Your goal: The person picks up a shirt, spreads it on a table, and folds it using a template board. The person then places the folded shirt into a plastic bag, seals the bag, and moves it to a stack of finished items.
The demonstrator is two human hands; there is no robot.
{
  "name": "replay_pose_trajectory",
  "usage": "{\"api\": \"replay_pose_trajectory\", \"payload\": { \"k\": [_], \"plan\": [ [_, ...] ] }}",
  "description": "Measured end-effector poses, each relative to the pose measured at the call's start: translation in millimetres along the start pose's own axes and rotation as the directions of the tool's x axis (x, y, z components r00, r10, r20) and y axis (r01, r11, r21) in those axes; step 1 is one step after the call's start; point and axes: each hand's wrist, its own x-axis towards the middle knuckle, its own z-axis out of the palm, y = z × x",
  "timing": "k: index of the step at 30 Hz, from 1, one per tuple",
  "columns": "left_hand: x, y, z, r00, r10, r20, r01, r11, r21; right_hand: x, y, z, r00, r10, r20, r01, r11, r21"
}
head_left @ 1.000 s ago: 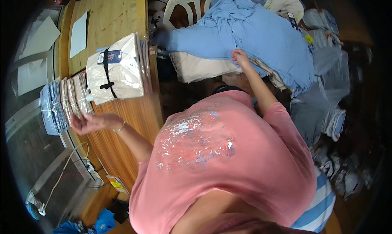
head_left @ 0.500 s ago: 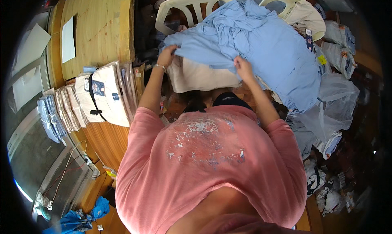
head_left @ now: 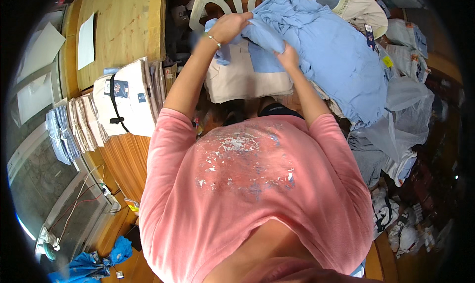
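Note:
A large light blue cloth (head_left: 341, 60) lies crumpled in a big heap, and one flap of it is raised toward me. My left hand (head_left: 230, 28), wearing a bracelet, pinches the cloth at the upper left of this flap. Lower down and to the right, my right hand (head_left: 288, 59) grips the flap's edge. Between the hands the fabric is gathered into a loose fold. Beneath it sits a cream folded cloth (head_left: 242, 87), with a blue layer covering part of its top. The fingertips of both hands are partly hidden by fabric.
A white plastic chair (head_left: 199, 13) stands behind the heap, another pale chair (head_left: 341, 6) with cream fabric at far right. On the left, strapped cream garment packs (head_left: 133, 102) stand beside a wooden board (head_left: 118, 36). Clear plastic bags (head_left: 408, 117) lie right.
My left hand has moved right and away from me, drawing its end of the flap toward the heap. My right hand has shifted slightly left and farther away. More cream cloth shows.

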Motion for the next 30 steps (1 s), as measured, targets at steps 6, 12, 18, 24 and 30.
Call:
{"api": "replay_pose_trajectory", "payload": {
  "k": [6, 12, 18, 24, 30],
  "plan": [
    [-4, 32, -58, 0.994, 0.107, -0.031, -0.107, 0.994, 0.027, 4, -47, -119, 0.969, -0.231, 0.093, 0.245, 0.951, -0.190],
    [2, 100, -143, 0.978, 0.181, -0.101, -0.170, 0.980, 0.106, -11, -62, -149, 0.950, -0.299, -0.091, 0.306, 0.950, 0.071],
    [-21, 160, -225, 0.926, 0.265, -0.267, -0.210, 0.953, 0.216, 2, -118, -228, 0.850, -0.490, -0.193, 0.521, 0.834, 0.179],
    [-116, 149, -215, 0.844, 0.294, -0.449, -0.099, 0.908, 0.407, -66, -165, -231, 0.670, -0.603, -0.434, 0.706, 0.698, 0.120],
    [-218, 96, -56, 0.961, -0.256, 0.107, 0.242, 0.961, 0.131, -156, -71, -70, 0.805, -0.591, 0.043, 0.593, 0.805, -0.039]
  ]
}}
